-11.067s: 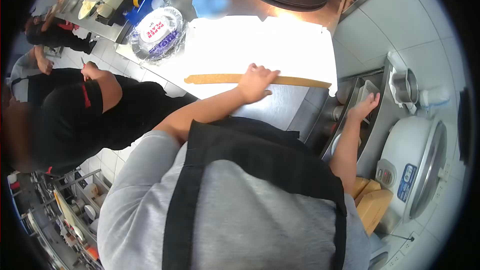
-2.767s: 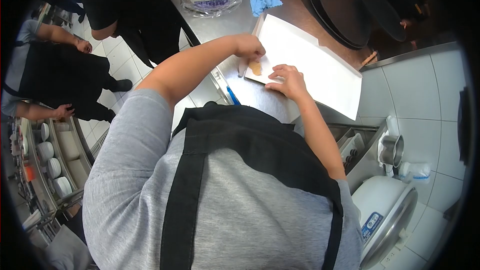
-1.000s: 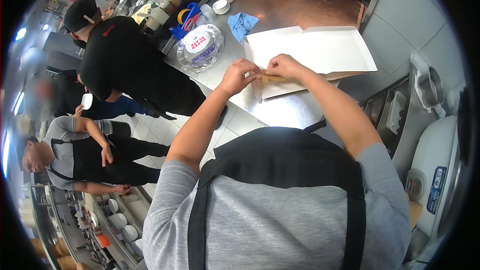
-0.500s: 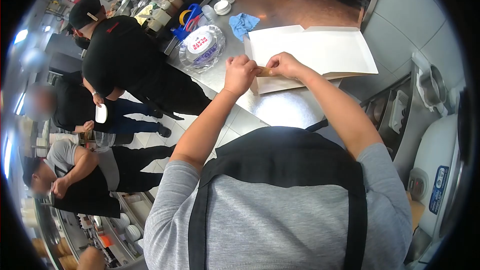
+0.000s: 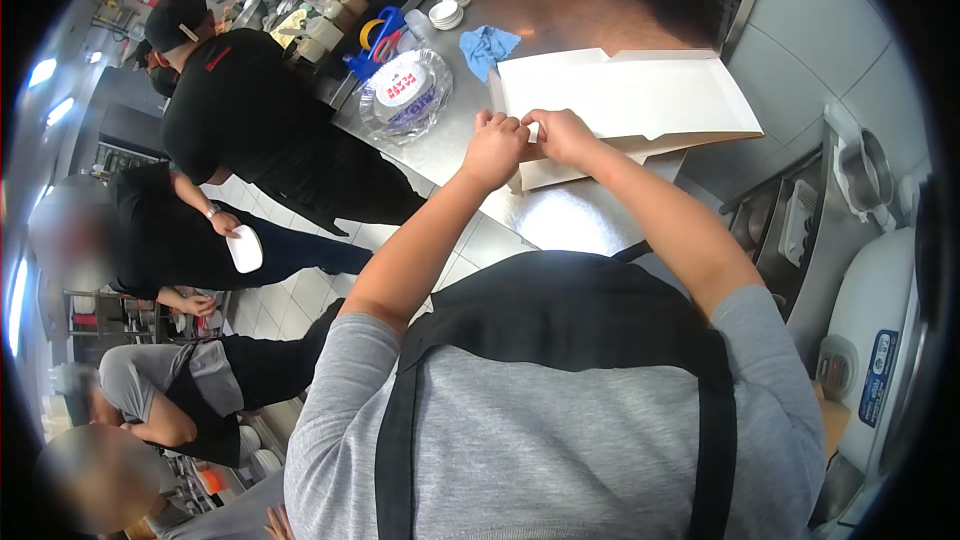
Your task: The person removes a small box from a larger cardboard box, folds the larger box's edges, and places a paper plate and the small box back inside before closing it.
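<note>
A cardboard box [image 5: 625,95], white inside and brown outside, lies partly folded on the steel counter. My left hand [image 5: 496,148] is closed on the box's near left corner, its fingers curled over the cardboard. Right beside it, my right hand [image 5: 562,136] pinches the near edge of the same box, thumb and fingers bent together. The two hands almost touch, and they hide the bit of corner between them. On the right side, the near wall of the box slants up from the counter.
Beyond my left hand are a wrapped stack of paper plates [image 5: 405,95], a blue cloth [image 5: 489,48], a blue tape dispenser [image 5: 372,52] and small white bowls [image 5: 446,14]. Several co-workers stand at left, one holding a white dish [image 5: 244,248]. A tiled wall [image 5: 820,30] bounds the right.
My hands have come closer together at the corner, my left moving slightly right. The near wall of the box has tilted up more. Co-workers at left have shifted, and another person appears lower left.
</note>
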Available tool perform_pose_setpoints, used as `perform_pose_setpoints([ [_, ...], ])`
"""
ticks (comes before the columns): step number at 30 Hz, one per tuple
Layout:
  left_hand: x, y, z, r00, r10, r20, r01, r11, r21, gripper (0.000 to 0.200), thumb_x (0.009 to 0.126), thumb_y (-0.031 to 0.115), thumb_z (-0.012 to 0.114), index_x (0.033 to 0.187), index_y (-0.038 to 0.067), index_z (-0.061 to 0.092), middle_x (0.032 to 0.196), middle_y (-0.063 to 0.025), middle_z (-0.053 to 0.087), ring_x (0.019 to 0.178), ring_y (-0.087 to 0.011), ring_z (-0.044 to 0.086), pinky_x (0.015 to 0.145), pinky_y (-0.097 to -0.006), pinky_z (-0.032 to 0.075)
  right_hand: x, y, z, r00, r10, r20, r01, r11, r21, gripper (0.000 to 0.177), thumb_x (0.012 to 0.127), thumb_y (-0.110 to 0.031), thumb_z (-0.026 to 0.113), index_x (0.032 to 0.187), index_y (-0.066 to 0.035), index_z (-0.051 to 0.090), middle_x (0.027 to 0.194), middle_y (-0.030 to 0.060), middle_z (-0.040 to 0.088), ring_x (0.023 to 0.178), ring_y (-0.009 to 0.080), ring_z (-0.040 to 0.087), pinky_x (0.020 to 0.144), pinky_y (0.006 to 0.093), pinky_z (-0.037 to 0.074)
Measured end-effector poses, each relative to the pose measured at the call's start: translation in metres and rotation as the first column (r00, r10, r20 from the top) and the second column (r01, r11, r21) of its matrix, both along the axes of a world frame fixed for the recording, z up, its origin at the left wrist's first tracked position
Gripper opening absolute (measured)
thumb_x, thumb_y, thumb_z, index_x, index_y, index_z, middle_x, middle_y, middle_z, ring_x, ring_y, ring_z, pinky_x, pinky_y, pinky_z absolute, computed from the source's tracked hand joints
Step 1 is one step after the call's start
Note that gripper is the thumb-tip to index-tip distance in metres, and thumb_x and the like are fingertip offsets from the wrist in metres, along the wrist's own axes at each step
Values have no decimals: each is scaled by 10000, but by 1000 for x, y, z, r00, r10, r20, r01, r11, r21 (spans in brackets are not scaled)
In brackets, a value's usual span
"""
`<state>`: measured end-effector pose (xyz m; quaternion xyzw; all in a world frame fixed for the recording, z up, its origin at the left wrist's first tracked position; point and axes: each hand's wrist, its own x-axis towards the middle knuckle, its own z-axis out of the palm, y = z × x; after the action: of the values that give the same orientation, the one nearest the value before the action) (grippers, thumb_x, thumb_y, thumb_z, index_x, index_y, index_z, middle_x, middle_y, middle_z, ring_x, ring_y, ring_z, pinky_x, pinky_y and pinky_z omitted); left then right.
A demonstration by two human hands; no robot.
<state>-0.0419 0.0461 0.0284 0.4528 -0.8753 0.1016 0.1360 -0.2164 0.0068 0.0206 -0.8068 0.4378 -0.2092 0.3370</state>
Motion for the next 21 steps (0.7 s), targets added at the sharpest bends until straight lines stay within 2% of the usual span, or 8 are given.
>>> perform_pose_setpoints([
  [3, 8, 2, 9, 928, 79, -365, -52, 995, 84, 122, 753, 111, 706, 847, 76, 636, 854, -56, 641, 866, -271, 610, 851, -431, 413, -5, 11, 3, 996, -66, -52, 56, 981, -184, 267, 846, -103, 605, 1110, -97, 640, 921, 122, 694, 896, 316, 658, 791, 424, 513],
  [4, 16, -4, 6, 855, 72, -514, -96, 995, -20, 198, 757, 80, 727, 931, 64, 635, 902, -98, 646, 856, -287, 620, 810, -429, 456, -9, 14, 5, 996, -84, 13, 85, 957, -278, 272, 862, -91, 564, 1125, -107, 630, 958, 124, 690, 926, 327, 648, 810, 437, 506],
  [7, 45, -24, -14, 509, 349, -787, -283, 931, 230, 355, 807, -53, 608, 1134, 40, 506, 1036, -95, 567, 930, -209, 598, 776, -338, 502, -21, 18, 25, 956, -141, 255, 253, 837, -484, 426, 806, -8, 504, 1197, -163, 565, 1031, 86, 667, 977, 287, 607, 837, 449, 430],
  [12, 53, -50, -34, 456, 417, -787, -106, 903, 417, 629, 743, -39, 681, 1299, 44, 397, 1249, -135, 506, 1132, -240, 549, 876, -357, 499, -30, 20, 101, 824, 16, 566, 487, 491, -723, 458, 719, 56, 479, 1134, -92, 605, 834, 66, 595, 777, 256, 559, 794, 376, 399],
  [14, 37, -60, -29, 388, 452, -803, -25, 876, 481, 703, 734, -26, 717, 1337, 50, 363, 1299, -149, 493, 1199, -245, 517, 954, -378, 475, -22, 33, 125, 793, 133, 595, 486, 451, -749, 458, 716, 31, 473, 1144, -71, 602, 908, 73, 648, 731, 251, 544, 769, 380, 391],
  [15, 30, -61, -7, 313, 472, -824, 277, 784, 555, 674, 711, -36, 739, 1301, 58, 430, 1331, -139, 481, 1262, -241, 460, 1055, -412, 402, -18, 43, 141, 806, 193, 560, 467, 376, -800, 462, 710, 14, 488, 1153, -64, 596, 956, 78, 663, 702, 243, 529, 765, 387, 390],
  [17, 21, -64, 25, 274, 470, -839, 508, 670, 541, 639, 711, -43, 734, 1278, 61, 458, 1340, -129, 478, 1277, -248, 451, 1069, -414, 386, -9, 65, 163, 786, 302, 540, 414, 391, -822, 460, 706, 31, 498, 1147, -54, 597, 821, 30, 616, 635, 209, 494, 747, 365, 383],
  [21, 27, -93, 67, 439, 146, -887, 385, 861, 332, 572, 712, -56, 723, 1231, 66, 516, 1359, -109, 472, 1307, -260, 435, 1098, -418, 355, -12, 77, 170, 715, 410, 566, 367, 469, -804, 429, 736, -93, 598, 1156, -4, 574, 749, 37, 528, 613, 183, 456, 715, 345, 383],
])
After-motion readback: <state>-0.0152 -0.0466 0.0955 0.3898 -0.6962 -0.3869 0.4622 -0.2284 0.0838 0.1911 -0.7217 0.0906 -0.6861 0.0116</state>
